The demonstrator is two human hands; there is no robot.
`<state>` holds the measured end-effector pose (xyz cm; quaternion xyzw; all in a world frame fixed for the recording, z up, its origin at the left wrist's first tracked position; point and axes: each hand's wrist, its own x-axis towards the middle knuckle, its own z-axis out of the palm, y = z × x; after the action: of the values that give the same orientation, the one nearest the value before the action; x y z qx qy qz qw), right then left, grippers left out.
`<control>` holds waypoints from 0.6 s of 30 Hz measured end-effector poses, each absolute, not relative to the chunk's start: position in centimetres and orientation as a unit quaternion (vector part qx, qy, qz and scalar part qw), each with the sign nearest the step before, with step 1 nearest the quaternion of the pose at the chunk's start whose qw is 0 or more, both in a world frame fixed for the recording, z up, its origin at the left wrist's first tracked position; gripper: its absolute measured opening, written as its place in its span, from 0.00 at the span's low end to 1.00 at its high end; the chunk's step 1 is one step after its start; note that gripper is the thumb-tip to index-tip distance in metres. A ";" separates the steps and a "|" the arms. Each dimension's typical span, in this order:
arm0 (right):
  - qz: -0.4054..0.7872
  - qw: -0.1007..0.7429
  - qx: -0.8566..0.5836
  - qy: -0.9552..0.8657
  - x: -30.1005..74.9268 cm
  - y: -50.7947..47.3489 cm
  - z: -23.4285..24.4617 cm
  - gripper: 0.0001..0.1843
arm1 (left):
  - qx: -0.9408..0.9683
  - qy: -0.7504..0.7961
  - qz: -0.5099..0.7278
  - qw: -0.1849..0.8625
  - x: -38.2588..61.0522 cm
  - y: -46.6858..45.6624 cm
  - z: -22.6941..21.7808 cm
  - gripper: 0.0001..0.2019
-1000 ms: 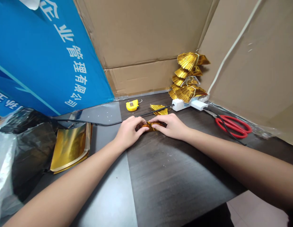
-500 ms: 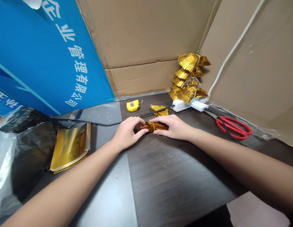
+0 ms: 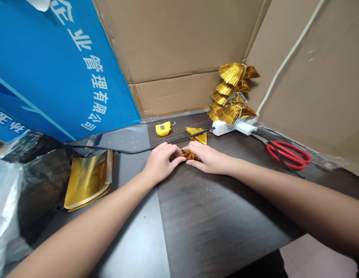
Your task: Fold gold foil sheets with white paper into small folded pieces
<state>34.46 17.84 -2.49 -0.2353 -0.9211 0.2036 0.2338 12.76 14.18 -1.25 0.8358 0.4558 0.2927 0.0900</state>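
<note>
Low over the dark tabletop, both hands grip a small bundle of folded gold foil paper (image 3: 191, 155). My left hand (image 3: 162, 161) pinches its left end between thumb and fingers. Around the right end, my right hand (image 3: 207, 157) is closed, its fingers covering much of the bundle. Just behind the hands lies a folded gold paper piece (image 3: 198, 135), with a black cable (image 3: 179, 140) passing across the table beside it. A yellow tape measure (image 3: 163, 128) rests farther back, to the left.
Fanned gold paper bundles (image 3: 230, 94) are stacked at the back by a white power strip (image 3: 221, 128). Red-handled scissors (image 3: 288, 154) lie at right. A gold paper stack (image 3: 88, 179) and a black plastic bag (image 3: 41, 185) are at left. Cardboard walls (image 3: 182, 42) enclose the back.
The hands have drawn closer together on the gold foil bundle, so less of it shows between them. The view has shifted slightly.
</note>
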 end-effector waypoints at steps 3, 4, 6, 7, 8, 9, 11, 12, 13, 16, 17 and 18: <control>0.203 0.238 -0.242 -0.918 34.7 17.9 -2.5 0.13 | 0.837 0.456 0.290 0.087 12.5 14.1 -1.2 0.06; 0.202 0.240 -0.246 -0.917 34.8 17.9 -2.4 0.13 | 0.839 0.454 0.288 0.087 12.4 14.1 -1.1 0.07; 0.201 0.243 -0.255 -0.914 35.1 18.0 -2.4 0.12 | 0.843 0.448 0.285 0.090 12.0 14.1 -1.1 0.08; 0.200 0.244 -0.259 -0.913 35.2 18.0 -2.3 0.12 | 0.844 0.446 0.284 0.092 11.8 14.1 -1.0 0.08; 0.199 0.244 -0.263 -0.912 35.4 18.0 -2.3 0.11 | 0.845 0.444 0.283 0.094 11.7 14.1 -1.0 0.07; 0.198 0.243 -0.266 -0.912 35.4 18.1 -2.2 0.11 | 0.846 0.443 0.282 0.095 11.6 14.2 -1.0 0.07; 0.192 0.238 -0.274 -0.912 35.5 18.0 -2.2 0.10 | 0.845 0.443 0.282 0.098 11.6 14.2 -1.0 0.07; 0.188 0.234 -0.277 -0.913 35.4 18.0 -2.2 0.09 | 0.845 0.444 0.282 0.099 11.6 14.3 -1.0 0.07; 0.185 0.230 -0.280 -0.914 35.3 18.0 -2.2 0.08 | 0.844 0.445 0.283 0.099 11.7 14.3 -1.0 0.07; 0.180 0.218 -0.284 -0.916 34.9 17.9 -2.4 0.09 | 0.841 0.450 0.285 0.099 12.0 14.4 -1.0 0.07; 0.180 0.216 -0.285 -0.916 34.8 18.0 -2.4 0.10 | 0.840 0.450 0.285 0.099 12.1 14.4 -1.0 0.06; 0.180 0.214 -0.285 -0.917 34.7 18.0 -2.5 0.10 | 0.840 0.450 0.286 0.099 12.2 14.4 -1.1 0.06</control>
<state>34.73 17.99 -2.49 -0.2852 -0.9167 0.1801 0.2140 12.20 14.40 -1.05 0.8400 0.4505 0.2858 0.0991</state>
